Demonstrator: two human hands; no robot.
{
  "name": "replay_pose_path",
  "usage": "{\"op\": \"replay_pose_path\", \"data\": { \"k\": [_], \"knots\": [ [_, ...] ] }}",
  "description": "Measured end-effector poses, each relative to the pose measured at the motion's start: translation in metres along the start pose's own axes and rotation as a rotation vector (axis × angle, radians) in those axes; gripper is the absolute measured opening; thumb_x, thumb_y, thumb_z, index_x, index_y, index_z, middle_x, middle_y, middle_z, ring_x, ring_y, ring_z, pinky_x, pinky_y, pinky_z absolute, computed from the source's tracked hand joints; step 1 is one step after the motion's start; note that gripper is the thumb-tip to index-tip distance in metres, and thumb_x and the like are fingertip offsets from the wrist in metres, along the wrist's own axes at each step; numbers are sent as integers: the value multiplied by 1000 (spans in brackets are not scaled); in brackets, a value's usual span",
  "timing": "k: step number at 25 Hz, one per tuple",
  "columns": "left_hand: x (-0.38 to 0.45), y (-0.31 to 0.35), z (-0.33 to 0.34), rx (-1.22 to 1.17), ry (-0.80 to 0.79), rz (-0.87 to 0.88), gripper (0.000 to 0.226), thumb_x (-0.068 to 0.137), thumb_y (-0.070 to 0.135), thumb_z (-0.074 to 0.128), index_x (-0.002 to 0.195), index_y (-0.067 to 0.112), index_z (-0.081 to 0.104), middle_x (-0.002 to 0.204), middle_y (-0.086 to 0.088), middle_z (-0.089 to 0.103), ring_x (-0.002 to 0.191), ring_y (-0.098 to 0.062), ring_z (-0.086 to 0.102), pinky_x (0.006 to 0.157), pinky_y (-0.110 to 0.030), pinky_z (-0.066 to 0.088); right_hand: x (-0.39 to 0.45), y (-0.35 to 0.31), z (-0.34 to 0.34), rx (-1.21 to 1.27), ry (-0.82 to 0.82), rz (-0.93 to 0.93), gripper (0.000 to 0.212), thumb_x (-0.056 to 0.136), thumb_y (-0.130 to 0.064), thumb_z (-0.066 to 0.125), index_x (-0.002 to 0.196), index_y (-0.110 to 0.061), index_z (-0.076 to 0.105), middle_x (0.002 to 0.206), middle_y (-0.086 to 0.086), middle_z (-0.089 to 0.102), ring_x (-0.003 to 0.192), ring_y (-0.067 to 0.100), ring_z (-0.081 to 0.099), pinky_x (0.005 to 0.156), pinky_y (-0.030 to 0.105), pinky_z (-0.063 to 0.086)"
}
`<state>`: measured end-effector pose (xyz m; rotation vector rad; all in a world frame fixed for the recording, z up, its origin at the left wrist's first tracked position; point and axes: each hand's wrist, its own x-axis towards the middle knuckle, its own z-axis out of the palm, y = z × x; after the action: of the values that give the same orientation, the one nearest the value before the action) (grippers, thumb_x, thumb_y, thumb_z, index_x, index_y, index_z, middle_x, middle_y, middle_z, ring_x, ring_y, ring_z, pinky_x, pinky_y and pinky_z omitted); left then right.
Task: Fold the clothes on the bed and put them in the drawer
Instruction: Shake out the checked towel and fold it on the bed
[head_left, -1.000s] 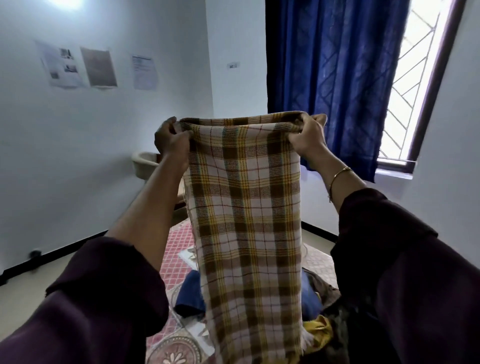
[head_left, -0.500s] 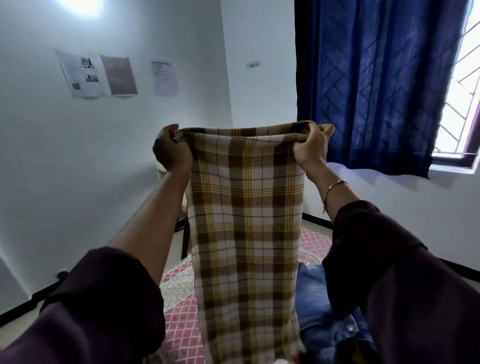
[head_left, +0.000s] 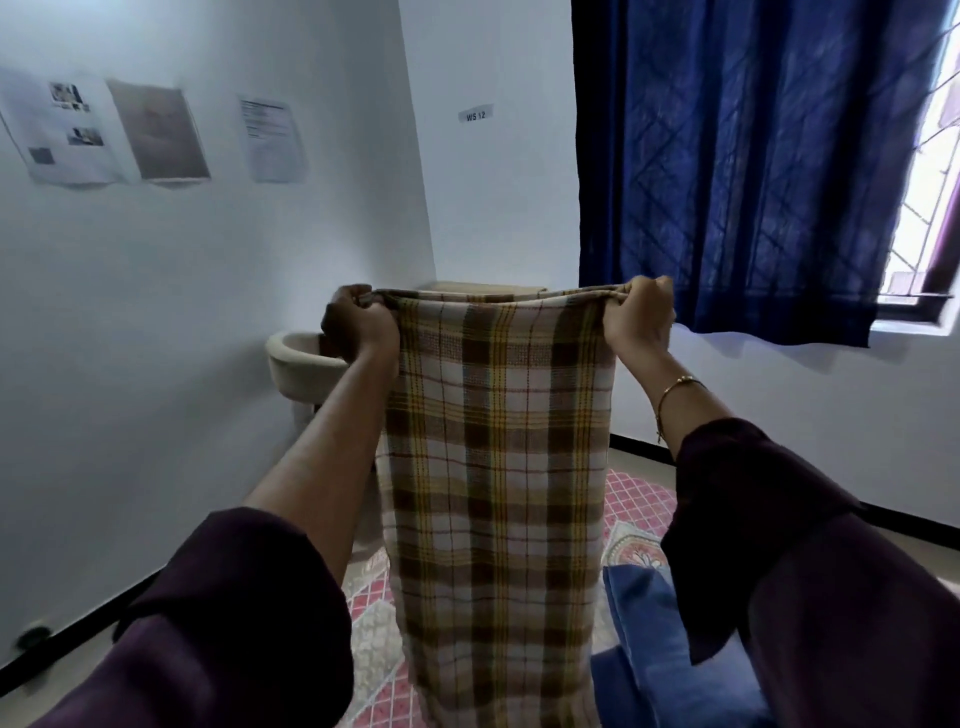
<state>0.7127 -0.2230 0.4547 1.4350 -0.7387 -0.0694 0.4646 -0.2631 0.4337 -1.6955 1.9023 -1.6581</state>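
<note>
A brown, yellow and white plaid cloth (head_left: 498, 467) hangs in the air in front of me, folded lengthwise and stretched flat along its top edge. My left hand (head_left: 358, 325) grips its top left corner and my right hand (head_left: 636, 317) grips its top right corner, both arms held out at chest height. The cloth's lower end runs out of the bottom of the view. Below it lies the bed with a pink patterned cover (head_left: 636, 499), and a blue garment (head_left: 654, 644) lies on it at the lower right. No drawer is in view.
A cream plastic chair (head_left: 298, 364) stands in the room's corner behind the cloth. A dark blue curtain (head_left: 743, 171) covers most of the window at the right. Paper sheets (head_left: 104, 135) hang on the white left wall. A strip of floor runs along the left wall.
My hands have moved a little farther apart, pulling the cloth's top edge wider and flatter. The view has swung left and down, so the chair shows again and the window has slid off right.
</note>
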Motion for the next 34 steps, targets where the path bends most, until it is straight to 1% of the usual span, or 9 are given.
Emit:
{"op": "replay_pose_path", "data": {
  "k": [3, 6, 10, 14, 17, 21, 27, 30, 34],
  "knots": [
    [51, -31, 62, -86, -173, -179, 12, 88, 7, 55, 93, 12, 65, 98, -7, 69, 91, -21, 66, 84, -33, 56, 47, 20, 60, 126, -176, 302, 10, 90, -4, 46, 81, -7, 48, 107, 15, 52, 78, 24, 53, 59, 25, 42],
    [95, -54, 134, -169, -357, -259, 15, 88, 1, 56, 86, 15, 62, 95, -6, 66, 90, -18, 66, 81, -32, 57, 95, 41, 114, 380, -184, 496, 4, 90, -9, 49, 89, -8, 52, 104, 13, 59, 87, 24, 59, 52, 23, 48],
    [130, -52, 187, -376, -536, -190, 9, 87, 11, 64, 92, 18, 62, 99, -4, 63, 86, -11, 62, 71, -17, 54, 142, 33, 133, 573, -63, 405, 11, 95, -15, 47, 100, -9, 55, 92, 7, 58, 87, 20, 55, 70, 30, 47],
    [159, -32, 208, -681, -548, -194, 5, 88, 9, 63, 85, 13, 62, 86, -2, 59, 78, -10, 59, 80, -21, 54, 163, 1, 123, 681, 91, 219, 7, 93, -17, 52, 87, -18, 55, 96, 9, 59, 88, 20, 55, 84, 35, 51],
    [167, -39, 191, -820, -570, -306, 16, 88, 10, 63, 73, 12, 58, 75, -1, 57, 69, -9, 57, 71, -22, 55, 132, -10, 119, 659, 176, 189, 8, 91, -15, 54, 85, -20, 58, 97, 10, 62, 93, 23, 58, 90, 40, 51],
    [153, -108, 146, -679, -561, -372, 19, 85, 14, 64, 68, 17, 56, 68, 4, 55, 63, -6, 51, 59, -15, 46, 19, 7, 137, 559, 251, 304, 16, 90, -11, 55, 76, -20, 57, 81, 3, 59, 84, 20, 54, 81, 36, 49],
    [91, -306, 50, -191, -673, -463, 13, 87, 10, 56, 94, 15, 66, 88, -6, 61, 85, -21, 58, 74, -24, 44, -227, 42, 198, 338, 313, 707, 9, 90, -3, 53, 82, -5, 56, 73, 5, 52, 72, 17, 50, 52, 14, 42],
    [58, -406, -23, 147, -808, -521, 17, 88, 14, 56, 86, 2, 67, 79, -14, 64, 71, -27, 58, 60, -30, 45, -339, 69, 221, 169, 196, 961, 16, 90, -2, 53, 74, -4, 50, 73, 13, 46, 69, 20, 43, 57, 29, 34],
    [31, -496, -92, 405, -991, -579, 20, 87, 11, 58, 99, -1, 68, 70, -20, 66, 66, -33, 63, 61, -35, 49, -425, 90, 235, -11, 44, 1136, 18, 87, -6, 58, 72, -7, 49, 68, 12, 43, 64, 20, 40, 56, 29, 27]
  ]
}}
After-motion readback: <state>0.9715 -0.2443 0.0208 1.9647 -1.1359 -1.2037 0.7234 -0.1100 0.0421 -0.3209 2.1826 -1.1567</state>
